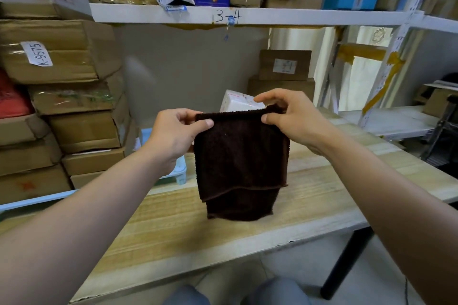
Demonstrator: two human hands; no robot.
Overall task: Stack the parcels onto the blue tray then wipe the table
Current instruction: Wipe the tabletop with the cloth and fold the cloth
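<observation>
A dark brown cloth (241, 163) hangs folded above the wooden table (309, 195). My left hand (173, 136) pinches its top left corner and my right hand (292, 116) pinches its top right corner. Behind the cloth a white parcel (235, 103) shows partly. A pale blue tray (181, 171) peeks out under my left hand at the table's far left, mostly hidden. Two brown cardboard parcels (285, 69) stand stacked at the table's back right.
Cardboard boxes (62, 96) are piled high on the left. A white shelf (247, 16) marked 3-4 runs overhead with more boxes. A metal shelf frame (386, 69) stands on the right. A black table leg (347, 262) is below right.
</observation>
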